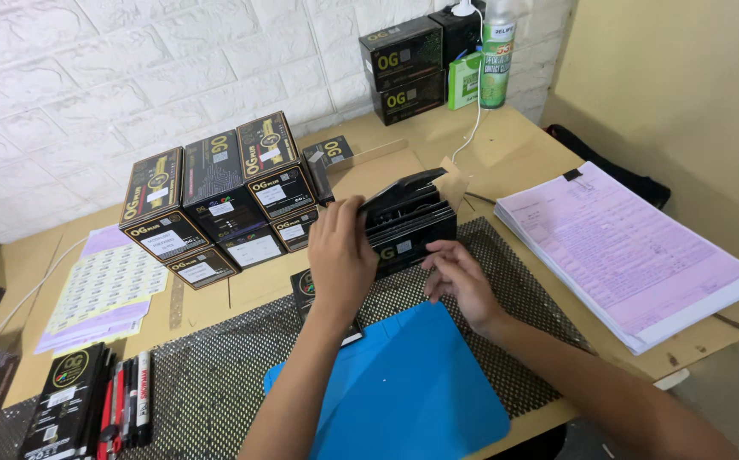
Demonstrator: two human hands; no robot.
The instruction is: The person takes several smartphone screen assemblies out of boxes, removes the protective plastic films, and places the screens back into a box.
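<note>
From the head camera, the person appears to be opening a small black cardboard box with gold markings (408,223), which stands on the black perforated mat (216,375) near the middle of the wooden table (506,145). The left hand (341,260) grasps the box's near-left top corner, fingers curled over the raised lid flap; the right hand (457,279) rests loosely open against the box's lower right side, steadying it rather than gripping.

A next move would call for holding the base still while the flap swings fully back.

Toward the back-left edge sits a stack of matching black boxes (216,200) (close enough to be knocked), a stack of lilac paper forms (634,255) lies at the right edge, and a blue silicone mat (408,392) at the near edge.
</note>
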